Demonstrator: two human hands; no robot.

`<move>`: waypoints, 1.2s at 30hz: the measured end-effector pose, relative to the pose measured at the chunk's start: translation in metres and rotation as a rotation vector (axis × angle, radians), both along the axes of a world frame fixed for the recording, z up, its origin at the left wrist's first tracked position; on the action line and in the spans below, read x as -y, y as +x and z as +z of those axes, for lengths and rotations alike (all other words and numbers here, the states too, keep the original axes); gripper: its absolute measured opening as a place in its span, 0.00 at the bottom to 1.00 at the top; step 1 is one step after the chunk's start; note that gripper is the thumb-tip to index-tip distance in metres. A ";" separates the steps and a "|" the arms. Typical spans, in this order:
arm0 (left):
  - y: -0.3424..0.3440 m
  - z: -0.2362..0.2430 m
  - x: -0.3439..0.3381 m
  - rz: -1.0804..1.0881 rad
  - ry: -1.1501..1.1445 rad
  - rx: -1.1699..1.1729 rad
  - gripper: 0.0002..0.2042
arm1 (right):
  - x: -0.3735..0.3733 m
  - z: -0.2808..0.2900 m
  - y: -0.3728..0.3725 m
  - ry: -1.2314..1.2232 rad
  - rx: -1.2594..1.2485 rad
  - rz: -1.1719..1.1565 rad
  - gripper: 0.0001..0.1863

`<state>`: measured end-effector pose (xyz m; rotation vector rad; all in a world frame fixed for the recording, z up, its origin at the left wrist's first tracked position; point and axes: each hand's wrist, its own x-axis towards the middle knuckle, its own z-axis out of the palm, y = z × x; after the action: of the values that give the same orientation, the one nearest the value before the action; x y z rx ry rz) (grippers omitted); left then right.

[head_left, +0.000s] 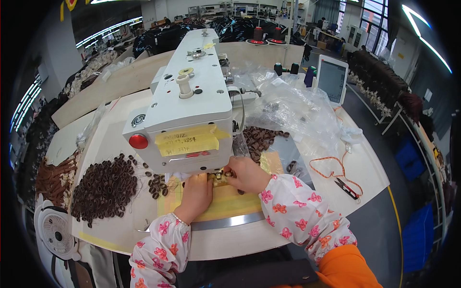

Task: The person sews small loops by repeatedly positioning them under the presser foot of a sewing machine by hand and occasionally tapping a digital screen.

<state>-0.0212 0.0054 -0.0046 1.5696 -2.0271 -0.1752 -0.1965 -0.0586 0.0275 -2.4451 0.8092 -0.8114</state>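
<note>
A white industrial sewing machine (192,110) with a red button on its front stands before me. Under its head, both hands meet at the small metal presser foot (218,176). My left hand (194,196) is to the left of the foot, fingers drawn together at the needle area. From the right, my right hand (247,174) reaches in with thumb and fingers pinched beside the foot. Whatever sits between the fingertips is too small and covered to make out. Yellow tape (230,204) covers the work surface below the hands.
At left lies a big pile of dark brown fabric loops (106,188), with brown strips (57,173) beyond it. More brown loops (261,140) and clear plastic bags (297,103) lie right of the machine. Thread snips (346,188) on an orange cord and a control screen (331,79) are farther right.
</note>
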 end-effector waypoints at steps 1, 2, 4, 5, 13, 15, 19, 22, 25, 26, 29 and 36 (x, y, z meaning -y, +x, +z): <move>0.000 -0.009 0.008 0.028 -0.043 0.015 0.06 | -0.004 0.002 0.002 -0.005 0.003 -0.003 0.08; 0.000 -0.015 0.013 0.057 -0.084 0.030 0.06 | -0.008 0.003 0.003 0.052 -0.002 0.012 0.09; -0.001 -0.012 0.013 0.064 -0.126 0.023 0.06 | -0.008 -0.001 0.006 0.117 0.002 0.022 0.09; -0.001 -0.009 0.012 0.077 -0.169 0.009 0.06 | -0.005 -0.006 0.008 0.083 0.023 0.038 0.09; 0.001 0.009 0.003 0.027 0.131 -0.388 0.09 | -0.005 -0.017 0.010 0.114 0.068 0.044 0.10; 0.003 0.011 0.003 -0.028 0.208 -0.477 0.09 | -0.010 -0.024 0.015 0.043 0.202 0.075 0.13; 0.008 0.009 0.003 -0.185 0.287 -0.446 0.08 | -0.026 -0.023 0.017 0.075 0.068 0.063 0.16; 0.007 0.021 -0.005 -0.215 0.364 -0.482 0.10 | -0.035 -0.024 0.014 -0.232 -0.048 0.058 0.13; 0.010 0.014 -0.006 -0.218 0.454 -0.552 0.10 | -0.043 -0.020 0.013 -0.313 -0.105 0.102 0.14; 0.011 0.009 -0.007 -0.229 0.463 -0.571 0.08 | -0.044 -0.022 0.013 -0.345 -0.077 0.089 0.13; 0.011 0.000 -0.003 -0.161 0.461 -0.658 0.07 | -0.043 -0.026 0.016 -0.342 -0.058 0.072 0.12; 0.005 0.009 0.011 -0.071 0.381 -0.629 0.08 | -0.017 -0.019 0.013 -0.012 0.142 -0.019 0.09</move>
<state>-0.0163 -0.0057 0.0043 1.4084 -1.5981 -0.9986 -0.1837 -0.0413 0.0087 -2.3620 0.7774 -0.9863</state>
